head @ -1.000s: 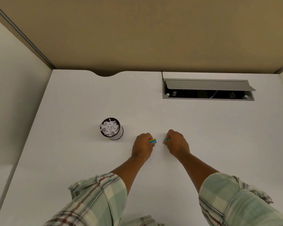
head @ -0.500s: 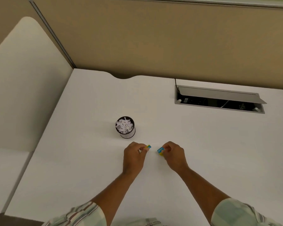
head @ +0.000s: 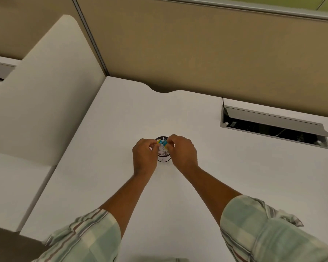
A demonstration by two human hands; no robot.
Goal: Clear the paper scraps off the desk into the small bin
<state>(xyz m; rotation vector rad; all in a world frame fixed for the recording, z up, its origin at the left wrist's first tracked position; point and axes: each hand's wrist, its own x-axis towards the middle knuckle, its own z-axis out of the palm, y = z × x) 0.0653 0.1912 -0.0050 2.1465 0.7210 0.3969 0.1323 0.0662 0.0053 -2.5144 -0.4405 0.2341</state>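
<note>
Both hands, left hand [head: 144, 155] and right hand [head: 182, 151], pinch coloured scraps [head: 162, 142] over the bin [head: 163, 156], apparently ready to drop them in.

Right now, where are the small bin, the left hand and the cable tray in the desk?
small bin [head: 163, 159], head view, lower front wall between the hands.
left hand [head: 144, 155], head view, back of the hand.
cable tray [head: 273, 121], head view, grey open lid.
</note>
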